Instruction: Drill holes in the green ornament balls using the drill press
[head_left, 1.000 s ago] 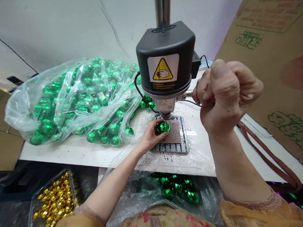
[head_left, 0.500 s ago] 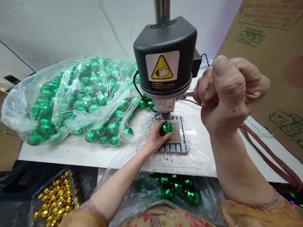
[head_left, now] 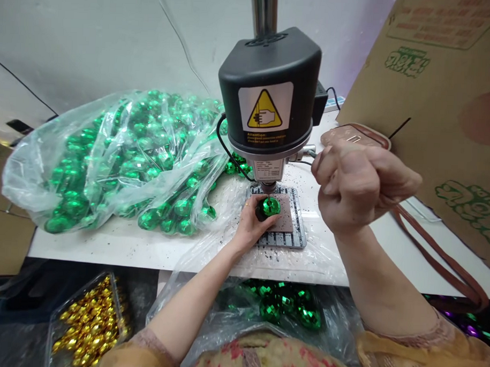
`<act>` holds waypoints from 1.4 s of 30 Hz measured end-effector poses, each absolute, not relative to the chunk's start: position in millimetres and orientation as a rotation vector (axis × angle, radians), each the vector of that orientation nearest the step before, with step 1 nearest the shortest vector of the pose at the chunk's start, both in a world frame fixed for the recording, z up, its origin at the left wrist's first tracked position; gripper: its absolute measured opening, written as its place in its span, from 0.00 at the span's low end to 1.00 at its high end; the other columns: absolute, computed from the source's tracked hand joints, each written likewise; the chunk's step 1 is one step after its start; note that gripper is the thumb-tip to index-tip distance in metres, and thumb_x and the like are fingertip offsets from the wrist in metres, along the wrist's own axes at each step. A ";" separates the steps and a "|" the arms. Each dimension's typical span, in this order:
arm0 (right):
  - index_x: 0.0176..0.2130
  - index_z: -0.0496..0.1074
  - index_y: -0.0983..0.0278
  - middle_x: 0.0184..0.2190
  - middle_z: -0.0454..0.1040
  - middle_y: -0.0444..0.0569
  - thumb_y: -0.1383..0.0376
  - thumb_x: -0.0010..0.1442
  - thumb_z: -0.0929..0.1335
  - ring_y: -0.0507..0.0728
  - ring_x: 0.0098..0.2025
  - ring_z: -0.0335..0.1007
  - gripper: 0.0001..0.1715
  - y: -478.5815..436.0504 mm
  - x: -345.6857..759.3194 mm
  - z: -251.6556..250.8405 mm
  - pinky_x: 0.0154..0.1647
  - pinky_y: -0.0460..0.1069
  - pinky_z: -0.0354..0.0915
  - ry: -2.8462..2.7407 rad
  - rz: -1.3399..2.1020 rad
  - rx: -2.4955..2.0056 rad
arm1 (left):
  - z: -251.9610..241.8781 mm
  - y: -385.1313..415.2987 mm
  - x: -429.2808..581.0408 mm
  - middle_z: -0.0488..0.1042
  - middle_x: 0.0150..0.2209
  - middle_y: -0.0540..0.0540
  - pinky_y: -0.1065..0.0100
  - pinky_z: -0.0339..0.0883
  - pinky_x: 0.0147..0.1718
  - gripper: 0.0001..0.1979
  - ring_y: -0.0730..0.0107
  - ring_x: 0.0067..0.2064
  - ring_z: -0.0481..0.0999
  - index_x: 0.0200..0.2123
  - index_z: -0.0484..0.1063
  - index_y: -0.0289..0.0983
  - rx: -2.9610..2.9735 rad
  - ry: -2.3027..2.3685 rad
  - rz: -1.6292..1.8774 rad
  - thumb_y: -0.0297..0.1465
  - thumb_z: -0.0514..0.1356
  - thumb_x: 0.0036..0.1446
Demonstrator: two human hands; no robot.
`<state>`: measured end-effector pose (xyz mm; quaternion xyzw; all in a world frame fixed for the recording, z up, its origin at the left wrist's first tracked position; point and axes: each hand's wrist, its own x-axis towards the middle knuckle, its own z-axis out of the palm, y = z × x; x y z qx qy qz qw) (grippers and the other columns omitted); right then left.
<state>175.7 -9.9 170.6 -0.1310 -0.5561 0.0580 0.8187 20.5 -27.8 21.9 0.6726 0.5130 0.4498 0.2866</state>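
My left hand (head_left: 252,218) curls its fingers and thumb round a shiny green ball ornament (head_left: 271,206), holding it on a brown board (head_left: 284,219). That board lies on the slotted metal base (head_left: 299,240) of a black drill press (head_left: 268,88). The thin drill bit comes down to the top of the ball; whether it has entered cannot be made out. To the right, my right hand (head_left: 359,182) is closed in a fist round the end of the press's lever (head_left: 308,152). The fist hides the grip.
A clear plastic bag (head_left: 109,157) of green balls lies left of the press. More green balls (head_left: 285,302) sit in plastic near my lap. A tub of gold balls (head_left: 89,322) stands lower left. At right are a cardboard box (head_left: 444,105) and a brown strap (head_left: 439,260).
My right hand has swung downward with the lever, uncovering a brown bag-like thing behind it. My left hand and the green ball stay in place under the press.
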 end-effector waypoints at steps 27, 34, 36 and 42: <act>0.20 0.45 0.62 0.16 0.48 0.37 0.78 0.58 0.67 0.45 0.15 0.49 0.28 -16.2 183.7 144.8 0.19 0.49 0.50 -1.368 0.060 -0.113 | 14.5 -26.2 19.5 0.77 0.48 0.43 0.56 0.71 0.50 0.26 0.56 0.50 0.77 0.52 0.71 0.41 1.796 1.341 1.218 0.35 0.75 0.52; 0.18 0.56 0.62 0.14 0.51 0.38 0.70 0.64 0.69 0.47 0.16 0.49 0.27 -16.5 176.0 202.7 0.18 0.50 0.46 -1.157 0.288 -0.372 | 18.9 -33.7 20.5 0.77 0.49 0.43 0.55 0.72 0.52 0.26 0.57 0.51 0.78 0.52 0.70 0.40 1.676 1.305 1.262 0.36 0.74 0.53; 0.18 0.57 0.61 0.14 0.51 0.38 0.70 0.63 0.68 0.47 0.16 0.48 0.26 -13.6 177.1 210.0 0.18 0.51 0.46 -1.172 0.325 -0.376 | 18.6 -48.3 18.1 0.77 0.47 0.44 0.56 0.73 0.49 0.26 0.58 0.49 0.79 0.50 0.70 0.40 1.694 1.315 1.269 0.39 0.75 0.52; 0.18 0.55 0.61 0.13 0.50 0.38 0.69 0.63 0.69 0.47 0.16 0.50 0.27 -11.7 179.8 207.4 0.18 0.51 0.47 -1.170 0.319 -0.386 | 19.2 -85.7 -1.9 0.78 0.48 0.42 0.51 0.71 0.55 0.22 0.54 0.53 0.78 0.45 0.69 0.41 2.024 1.142 1.366 0.47 0.71 0.57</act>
